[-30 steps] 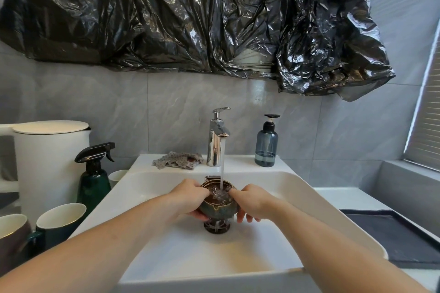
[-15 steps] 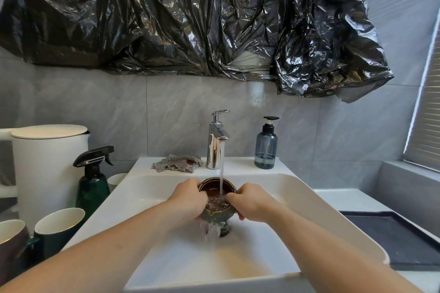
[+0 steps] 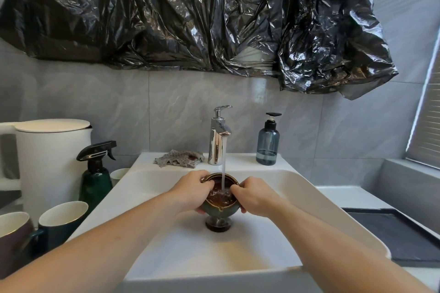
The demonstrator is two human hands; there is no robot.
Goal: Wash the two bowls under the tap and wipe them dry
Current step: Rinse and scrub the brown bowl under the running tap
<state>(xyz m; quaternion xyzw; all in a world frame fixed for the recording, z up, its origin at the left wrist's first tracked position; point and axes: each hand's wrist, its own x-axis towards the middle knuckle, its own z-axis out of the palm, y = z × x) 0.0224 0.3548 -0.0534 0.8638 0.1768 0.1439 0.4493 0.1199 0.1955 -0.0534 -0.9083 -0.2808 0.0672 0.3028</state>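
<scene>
The bowl [image 3: 220, 200] is sitting upright directly under the tap [image 3: 217, 135], over the middle of the sink [image 3: 309, 195], with the stream falling into it. The left hand [image 3: 190, 194] and right hand [image 3: 253, 197] are gripping its rim from opposite sides, equally near, fingers curled around it.

A white rectangular ceramic sink [image 3: 307, 188] sits on the pale desk [image 3: 345, 197]. On its back ledge stand a chrome tap [image 3: 217, 140], a crumpled grey dotted cloth [image 3: 179, 158] to the left of it and a blue-grey pump bottle [image 3: 267, 143] to the right – all apart. Left of the sink on the desk: a dark green spray bottle [image 3: 96, 173], a white lidded bin [image 3: 51, 162], two white-lined mugs [image 3: 60, 221] – and at right a black mat [image 3: 395, 235]
</scene>
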